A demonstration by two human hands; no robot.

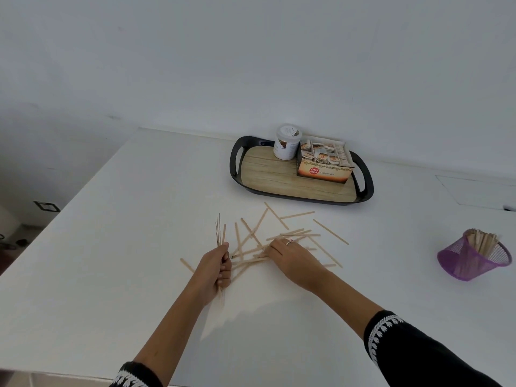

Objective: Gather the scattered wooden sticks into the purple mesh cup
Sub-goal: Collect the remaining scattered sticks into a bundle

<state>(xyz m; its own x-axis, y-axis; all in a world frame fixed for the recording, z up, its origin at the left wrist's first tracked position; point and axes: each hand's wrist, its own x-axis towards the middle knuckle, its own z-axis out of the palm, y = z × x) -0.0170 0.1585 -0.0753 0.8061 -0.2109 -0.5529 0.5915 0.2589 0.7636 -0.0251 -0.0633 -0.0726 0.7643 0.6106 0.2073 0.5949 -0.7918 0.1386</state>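
Left hand (216,265) fist wrapped round upright bundle of thin flat pale wooden sticks (220,233), ends fanning above and below grip. Right hand (290,256) palm down, fingers curled onto scattered wooden sticks (279,233) criss-crossed on smooth white bench (139,191); whether it pinches any, cannot tell. Purple wire-mesh cup (472,259), tapered, tilted, holding sticks, well right of right grip, bare bench between. Black-rimmed wood-grain tray (279,180) beyond sticks.
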